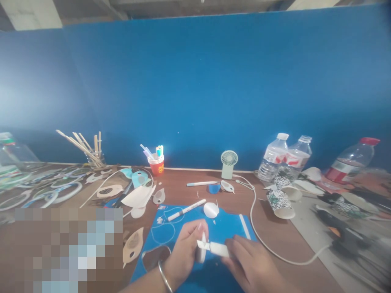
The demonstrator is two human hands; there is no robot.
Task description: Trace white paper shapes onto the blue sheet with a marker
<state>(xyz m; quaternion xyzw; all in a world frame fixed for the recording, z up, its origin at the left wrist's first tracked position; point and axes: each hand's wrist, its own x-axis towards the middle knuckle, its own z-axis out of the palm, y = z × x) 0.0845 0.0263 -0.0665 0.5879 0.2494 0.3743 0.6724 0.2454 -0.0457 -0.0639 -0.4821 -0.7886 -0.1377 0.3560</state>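
A: Here we are, right over the blue sheet (227,224), and we've got both hands at work!
B: We see the left hand (187,246) pinching a small white piece (200,255) between thumb and fingers, a silver bangle (165,276) round the wrist.
A: And the right hand (249,258)? We find it closed about a white tool (218,249), narrow end pointing at the left hand!
B: Are they touching, tool and piece? From our angle we can't tell; the tip is right there by the thumb, above the sheet.
A: Just beyond the hands we spot a white disc (211,210), and beside it a marker (187,210) lying slantwise on the sheet.
B: Pale outlines (163,233) down to the left, too! Past the sheet we have a second marker (201,184) on the table (180,191), a little fan (229,163) standing behind it, and a red cup (157,167) holding pens.
A: Off to our right, a white cable (252,215) curves around the sheet's edge.
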